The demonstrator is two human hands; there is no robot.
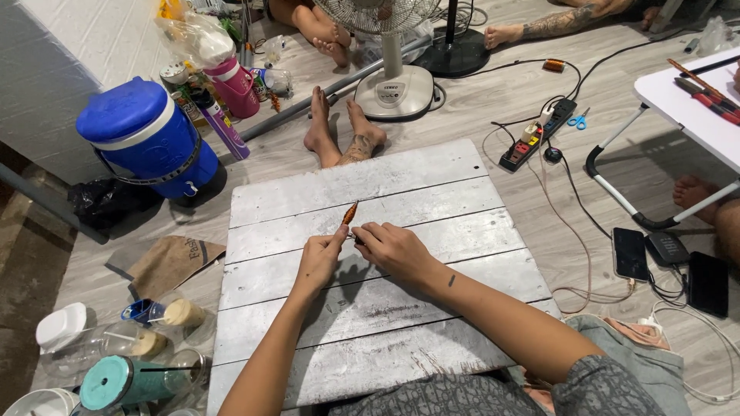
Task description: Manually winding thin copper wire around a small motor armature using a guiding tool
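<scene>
Both forearms are reaching up from the lower edge of the frame and converging at its centre. The left hand [320, 258] is lying with its fingers drawn together, thumb and forefinger pinching upward. The right hand [393, 248] is sitting just beside it, touching it, knuckles up, fingers curled inward (a small dark mark is showing on the right forearm).

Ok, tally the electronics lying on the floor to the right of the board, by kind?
Phones: 2, one beside the board, one further right
Power strip: 1
Black charger block: 1
Total: 4
</scene>
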